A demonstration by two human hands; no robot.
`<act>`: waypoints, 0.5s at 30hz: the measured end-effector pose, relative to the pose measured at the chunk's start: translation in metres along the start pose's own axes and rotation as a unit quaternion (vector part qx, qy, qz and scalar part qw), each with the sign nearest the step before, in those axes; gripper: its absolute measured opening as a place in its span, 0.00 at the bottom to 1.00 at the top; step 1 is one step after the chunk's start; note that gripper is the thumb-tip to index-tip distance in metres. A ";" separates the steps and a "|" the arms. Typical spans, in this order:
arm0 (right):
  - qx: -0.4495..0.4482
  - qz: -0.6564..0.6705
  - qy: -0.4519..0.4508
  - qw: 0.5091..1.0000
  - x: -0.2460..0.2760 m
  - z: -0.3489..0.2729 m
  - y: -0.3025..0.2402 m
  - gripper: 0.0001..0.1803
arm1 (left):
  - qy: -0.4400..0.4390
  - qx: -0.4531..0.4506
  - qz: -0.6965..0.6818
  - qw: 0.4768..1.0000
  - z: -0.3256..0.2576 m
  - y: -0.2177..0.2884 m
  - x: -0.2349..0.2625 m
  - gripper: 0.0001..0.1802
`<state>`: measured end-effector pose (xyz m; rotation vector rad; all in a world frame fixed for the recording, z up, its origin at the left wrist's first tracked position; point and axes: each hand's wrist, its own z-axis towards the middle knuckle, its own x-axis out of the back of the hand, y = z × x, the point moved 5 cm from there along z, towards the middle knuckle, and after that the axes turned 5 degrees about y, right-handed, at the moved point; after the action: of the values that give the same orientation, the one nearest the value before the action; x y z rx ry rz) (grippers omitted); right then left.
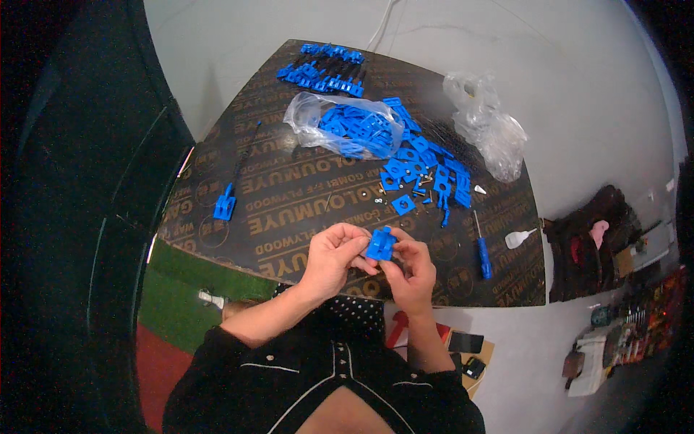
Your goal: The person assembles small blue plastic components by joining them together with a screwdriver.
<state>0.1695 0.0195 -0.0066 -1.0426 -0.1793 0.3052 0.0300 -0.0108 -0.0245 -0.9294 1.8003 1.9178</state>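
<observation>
The person stands at the near edge of a dark plywood board (303,217) with pale printed lettering across it, and both hands meet just above that edge. The left hand (334,254) and the right hand (413,271) are closed together around one small blue plastic part (380,244), fingers pinching it from both sides. To the right of the hands lies a blue-handled screwdriver (482,253), and near it a small white piece (519,238) at the board edge. Further in, loose blue parts (423,173) are scattered with small screws among them. Left, apart from all, lies one blue clamp on a black rod (230,189). Behind is a clear plastic bag (340,123) holding more blue parts, a crumpled empty clear bag (491,126) to its right, and farthest a row of assembled blue pieces (324,69).
</observation>
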 end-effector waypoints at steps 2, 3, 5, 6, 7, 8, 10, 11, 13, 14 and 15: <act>-0.001 0.011 0.001 1.000 0.001 0.000 0.000 0.16 | -0.003 0.003 -0.010 1.000 0.000 -0.001 0.000 0.06; 0.005 0.010 -0.002 1.000 0.001 0.000 0.000 0.16 | -0.007 0.000 -0.014 1.000 0.000 -0.001 0.000 0.05; 0.010 0.010 -0.007 1.000 0.000 0.001 -0.001 0.16 | -0.010 -0.004 -0.019 1.000 0.000 0.000 -0.001 0.05; 0.012 0.009 -0.009 1.000 0.000 0.001 -0.001 0.16 | -0.006 -0.007 -0.010 1.000 0.000 0.000 -0.001 0.05; 0.013 0.009 -0.010 1.000 0.000 0.001 -0.002 0.17 | -0.003 -0.010 -0.002 1.000 -0.001 0.000 -0.001 0.05; 0.013 0.009 -0.010 1.000 -0.001 0.001 -0.002 0.17 | -0.003 -0.010 -0.002 1.000 -0.001 0.000 -0.001 0.05; 0.010 0.018 -0.008 1.000 -0.001 0.001 -0.002 0.16 | -0.012 -0.017 -0.003 1.000 -0.001 0.001 -0.001 0.06; 0.010 0.018 -0.008 1.000 0.000 0.001 -0.001 0.16 | -0.012 -0.017 -0.003 1.000 -0.001 0.002 -0.002 0.06; -0.010 0.029 -0.005 1.000 0.001 0.000 0.002 0.16 | -0.022 0.001 -0.024 0.999 -0.001 0.003 -0.004 0.06; -0.009 0.029 -0.005 1.000 0.001 0.000 0.002 0.16 | -0.022 0.001 -0.024 0.999 -0.001 0.002 -0.004 0.06; -0.005 0.033 -0.004 0.999 0.000 0.000 0.001 0.16 | -0.022 -0.006 -0.023 0.999 -0.001 0.002 -0.003 0.06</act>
<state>0.1695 0.0203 -0.0072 -1.0580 -0.1540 0.3697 0.0313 -0.0110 -0.0208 -0.9183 1.7296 1.9081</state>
